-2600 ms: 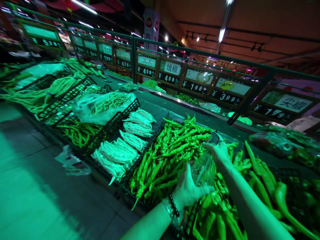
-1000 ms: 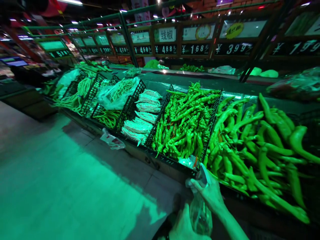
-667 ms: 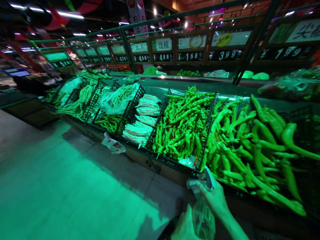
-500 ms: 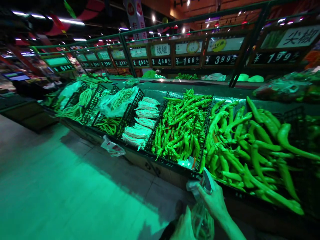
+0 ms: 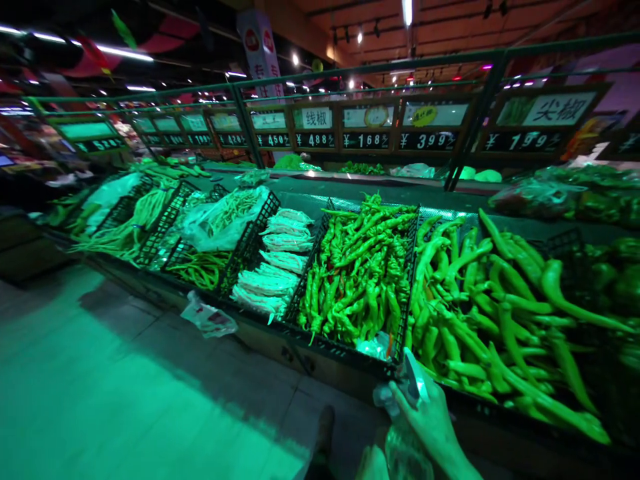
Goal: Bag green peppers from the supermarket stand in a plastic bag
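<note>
At the bottom of the view, just in front of the dark sloping worktop (image 5: 327,365), hangs a clear, crumpled plastic bag (image 5: 407,453). The right hand (image 5: 431,415) has its grip closed on the bag's gathered top, thumb across it, together with a pale, flat, shiny-edged object (image 5: 414,377) that points up. The left hand (image 5: 373,465) is beside the bag's lower part, mostly cut off by the frame edge; whether its grip is open or closed, or touches the bag, I cannot tell.

Beyond the right hand, long smooth green peppers (image 5: 463,320) lie heaped on the worktop. Left of them, a black plastic mesh crate (image 5: 413,280) is filled with thin wrinkled green peppers (image 5: 365,267), with crumpled clear plastic (image 5: 376,347) in its front corner. The next crate leftward contains pale, flat pods (image 5: 273,267) in stacked rows. Farther left are slender green beans (image 5: 200,268), partly under a translucent bag of beans (image 5: 225,217), then long stringy beans (image 5: 133,230). A white plastic bag with red print (image 5: 207,316) hangs at the worktop's front edge.
</note>
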`<state>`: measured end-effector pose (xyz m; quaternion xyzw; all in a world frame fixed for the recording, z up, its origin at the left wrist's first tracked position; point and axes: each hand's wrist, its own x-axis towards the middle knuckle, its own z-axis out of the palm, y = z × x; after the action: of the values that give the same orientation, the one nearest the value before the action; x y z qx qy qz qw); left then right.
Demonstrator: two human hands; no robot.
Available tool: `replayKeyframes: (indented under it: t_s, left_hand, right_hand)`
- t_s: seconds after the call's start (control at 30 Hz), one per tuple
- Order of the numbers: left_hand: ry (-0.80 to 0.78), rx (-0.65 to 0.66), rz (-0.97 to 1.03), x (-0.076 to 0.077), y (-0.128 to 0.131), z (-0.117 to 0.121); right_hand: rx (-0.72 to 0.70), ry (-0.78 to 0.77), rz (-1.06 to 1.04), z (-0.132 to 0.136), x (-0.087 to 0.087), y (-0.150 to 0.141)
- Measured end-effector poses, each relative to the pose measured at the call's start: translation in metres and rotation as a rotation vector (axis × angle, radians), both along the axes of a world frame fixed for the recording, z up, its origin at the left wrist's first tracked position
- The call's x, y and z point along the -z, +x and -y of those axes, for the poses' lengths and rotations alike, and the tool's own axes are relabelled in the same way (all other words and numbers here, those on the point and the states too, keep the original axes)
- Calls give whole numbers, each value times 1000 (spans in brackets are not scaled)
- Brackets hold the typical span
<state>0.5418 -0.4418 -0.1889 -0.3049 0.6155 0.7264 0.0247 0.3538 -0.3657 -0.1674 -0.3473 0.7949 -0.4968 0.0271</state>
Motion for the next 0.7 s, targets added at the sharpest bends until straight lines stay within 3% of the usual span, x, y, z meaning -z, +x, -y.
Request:
replayKeyframes:
  t_s: [0.13,0.23,0.33,0.57,0.7]
  left_hand:
    - [-5,-85,124,-5,-6,37]
    - [-26,-131,195,-5,-5,70]
    - [-22,-160,235,-7,0,104]
    - [19,-244,56,-18,24,179]
    - [83,-289,60,-13,19,221]
  right_hand:
    - [-101,-5,55,53,-7,3]
    - [-146,-30,67,108,-14,14]
    - [-159,53,-10,163,-19,28]
    - [-316,137,54,269,-33,41]
    - [-303,96,158,313,-49,35]
